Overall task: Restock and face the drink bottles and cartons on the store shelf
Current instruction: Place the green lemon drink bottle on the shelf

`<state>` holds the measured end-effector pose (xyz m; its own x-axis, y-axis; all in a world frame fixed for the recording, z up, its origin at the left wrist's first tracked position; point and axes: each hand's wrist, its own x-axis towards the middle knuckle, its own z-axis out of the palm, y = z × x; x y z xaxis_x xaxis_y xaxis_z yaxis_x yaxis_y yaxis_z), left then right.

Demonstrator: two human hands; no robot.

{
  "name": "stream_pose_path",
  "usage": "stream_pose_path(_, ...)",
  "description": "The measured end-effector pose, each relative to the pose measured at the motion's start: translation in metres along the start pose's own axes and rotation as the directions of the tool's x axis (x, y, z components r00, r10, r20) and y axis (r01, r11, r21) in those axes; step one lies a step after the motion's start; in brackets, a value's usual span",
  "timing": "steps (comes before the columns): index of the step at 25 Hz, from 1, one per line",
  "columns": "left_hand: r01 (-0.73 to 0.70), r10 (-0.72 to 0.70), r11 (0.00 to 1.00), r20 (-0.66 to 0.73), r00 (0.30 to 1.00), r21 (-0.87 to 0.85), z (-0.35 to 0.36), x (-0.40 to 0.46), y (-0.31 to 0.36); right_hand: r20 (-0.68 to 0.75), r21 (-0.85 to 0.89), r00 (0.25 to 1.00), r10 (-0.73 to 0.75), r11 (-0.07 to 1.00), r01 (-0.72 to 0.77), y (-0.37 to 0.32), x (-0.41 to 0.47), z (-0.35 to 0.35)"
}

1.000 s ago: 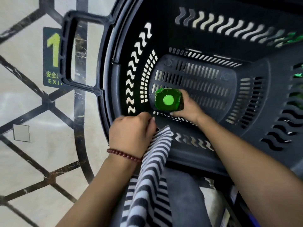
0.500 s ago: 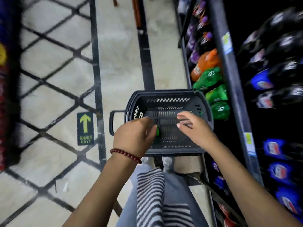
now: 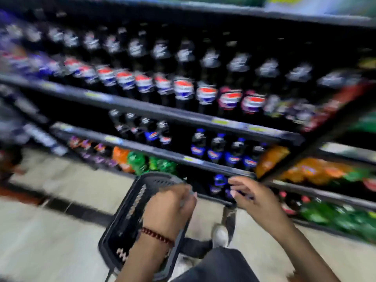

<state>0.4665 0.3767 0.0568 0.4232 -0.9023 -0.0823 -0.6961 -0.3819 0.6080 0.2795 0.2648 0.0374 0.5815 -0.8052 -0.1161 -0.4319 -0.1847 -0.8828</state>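
Pretty blurry shot. Store shelf point(image 3: 162, 113) runs above and beyond both hands, packed with dark cola bottles point(image 3: 183, 92); orange and green bottles point(image 3: 140, 161) sit on the low tier. Dark basket point(image 3: 130, 212) is under the left hand point(image 3: 168, 208), can't see what's inside. Left fingers curled, whether they hold anything I can't tell. Right hand point(image 3: 254, 198) is spread loose, holding nothing.

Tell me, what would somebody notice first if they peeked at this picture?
Probably the long rows of dark cola bottles with red, white and blue labels, filling the upper shelves. Next come the two bare hands at the bottom: the left hand, with a red bead bracelet on its wrist, sits curled above a dark plastic basket on the floor, while the right hand reaches open toward the lower shelf.
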Motion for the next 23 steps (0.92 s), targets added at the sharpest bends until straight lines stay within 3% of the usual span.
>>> stream_pose_path(3,-0.247,0.243,0.969,0.239,0.94,-0.012,0.04,0.0,0.071,-0.356,0.118,0.914,0.193,0.98,-0.161,0.035,-0.097,-0.048)
stream_pose_path(6,-0.429,0.424,0.898,0.462,0.779,-0.1,0.091,-0.011,0.151,-0.636,0.253,0.688,0.349,0.937,-0.241,0.063,-0.198,-0.075)
stream_pose_path(10,-0.555,0.563,0.8,0.604,0.564,-0.227,0.153,-0.038,0.238,-0.783,0.357,0.404,0.472,0.874,-0.329,0.107,-0.287,-0.075)
stream_pose_path(13,-0.583,0.588,0.768,0.651,0.48,-0.265,0.202,-0.051,0.284,-0.795,0.467,0.263,0.546,0.829,-0.309,0.141,-0.319,-0.089)
stream_pose_path(15,-0.581,0.572,0.773,0.676,0.464,-0.255,0.229,-0.053,0.311,-0.792,0.479,0.241,0.561,0.816,-0.324,0.154,-0.324,-0.112)
stream_pose_path(18,-0.534,0.545,0.809,0.654,0.525,-0.246,0.259,-0.045,0.34,-0.798,0.446,0.264,0.542,0.825,-0.347,0.169,-0.322,-0.167)
stream_pose_path(23,-0.489,0.469,0.859,0.623,0.626,-0.154,0.278,-0.005,0.363,-0.747,0.393,0.421,0.515,0.852,-0.346,0.191,-0.279,-0.253)
